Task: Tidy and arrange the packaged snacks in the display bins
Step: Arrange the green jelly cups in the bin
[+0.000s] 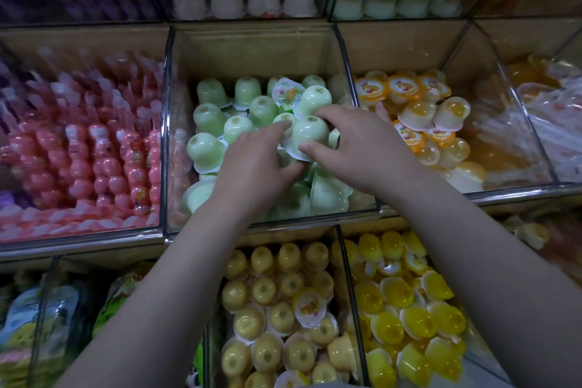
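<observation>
Inside the middle clear bin (252,53), both hands are among the green jelly cups (208,118), most lying upside down. Right hand (356,142) grips one green cup (310,132) w/ thumb on near side & fingers curled over far side. Left hand (258,164) is just beside, fingers stretched fairly straight, tips touching cups next to it. Pink snacks (104,151) fill the left bin (78,238), orange cups (419,116) the right bin (510,190).

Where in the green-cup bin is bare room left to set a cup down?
Bare room shows only at the back of the green-cup bin, between its rear wall and the last row of green cups. Middle and front are packed, with the left hand and right hand there. The orange-cup bin beside it looks open along its right side.
</observation>
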Action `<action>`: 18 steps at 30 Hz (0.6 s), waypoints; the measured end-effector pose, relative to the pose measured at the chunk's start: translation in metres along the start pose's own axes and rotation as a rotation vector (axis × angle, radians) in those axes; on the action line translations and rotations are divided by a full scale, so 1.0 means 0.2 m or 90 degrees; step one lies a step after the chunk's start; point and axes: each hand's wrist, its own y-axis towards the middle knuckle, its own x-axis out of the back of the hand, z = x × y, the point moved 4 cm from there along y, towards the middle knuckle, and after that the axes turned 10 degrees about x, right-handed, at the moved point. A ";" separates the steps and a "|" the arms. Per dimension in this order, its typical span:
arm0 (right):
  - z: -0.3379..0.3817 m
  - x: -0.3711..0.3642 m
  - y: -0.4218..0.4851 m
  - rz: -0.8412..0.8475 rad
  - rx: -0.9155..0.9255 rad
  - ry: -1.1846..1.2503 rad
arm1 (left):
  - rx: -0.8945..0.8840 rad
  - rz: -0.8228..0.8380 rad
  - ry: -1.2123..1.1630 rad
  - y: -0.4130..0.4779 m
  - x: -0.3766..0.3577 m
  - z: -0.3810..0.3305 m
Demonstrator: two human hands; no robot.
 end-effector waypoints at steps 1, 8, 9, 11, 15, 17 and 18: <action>0.01 0.00 0.00 -0.029 0.000 0.017 | -0.001 -0.014 -0.078 -0.01 0.02 0.00; 0.11 -0.02 0.12 -0.113 0.050 0.096 | -0.015 -0.117 -0.138 -0.04 0.16 0.06; 0.12 -0.04 0.15 -0.099 0.056 0.086 | -0.004 -0.131 -0.129 -0.03 0.17 0.08; 0.15 -0.09 0.20 -0.077 0.070 0.068 | 0.012 -0.138 -0.095 -0.01 0.19 0.12; 0.17 -0.18 0.27 -0.036 0.075 -0.034 | 0.044 -0.114 -0.042 0.01 0.17 0.18; 0.16 -0.20 0.29 -0.023 0.069 -0.080 | 0.050 -0.114 -0.042 0.01 0.17 0.18; 0.16 -0.21 0.30 -0.017 0.071 -0.092 | 0.051 -0.116 -0.043 0.01 0.17 0.18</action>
